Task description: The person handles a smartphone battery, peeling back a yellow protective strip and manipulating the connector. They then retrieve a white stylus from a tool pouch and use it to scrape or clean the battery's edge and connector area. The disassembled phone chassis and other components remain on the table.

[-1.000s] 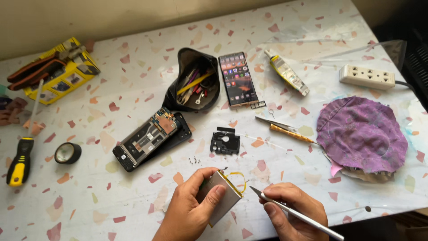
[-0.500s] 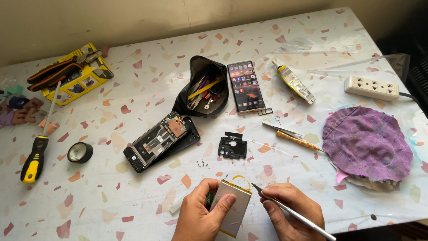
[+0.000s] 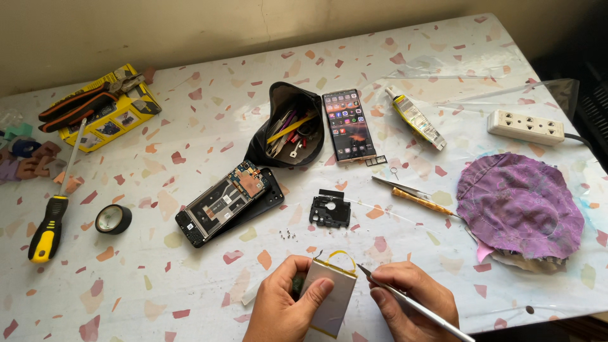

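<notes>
Across the speckled terrazzo table (image 3: 190, 266), the biggest thing is a purple cloth (image 3: 519, 206) at the right, with a white power strip (image 3: 525, 125) beyond it. Near the middle lies an opened phone (image 3: 228, 202) with its insides showing, beside a black pouch (image 3: 288, 126) of small tools and a lit smartphone (image 3: 348, 125). A yellow-handled screwdriver (image 3: 49, 218), a roll of black tape (image 3: 114, 219) and a black plastic frame piece (image 3: 330, 210) lie apart from one another. At the near edge, the left hand (image 3: 285, 307) is closed around a flat grey battery (image 3: 329, 297), thumb pressed on its face, holding it tilted just above the table. The right hand (image 3: 411, 304) pinches thin metal tweezers (image 3: 405, 299), their tip touching the battery's upper right corner by a yellow pull loop (image 3: 339, 254).
</notes>
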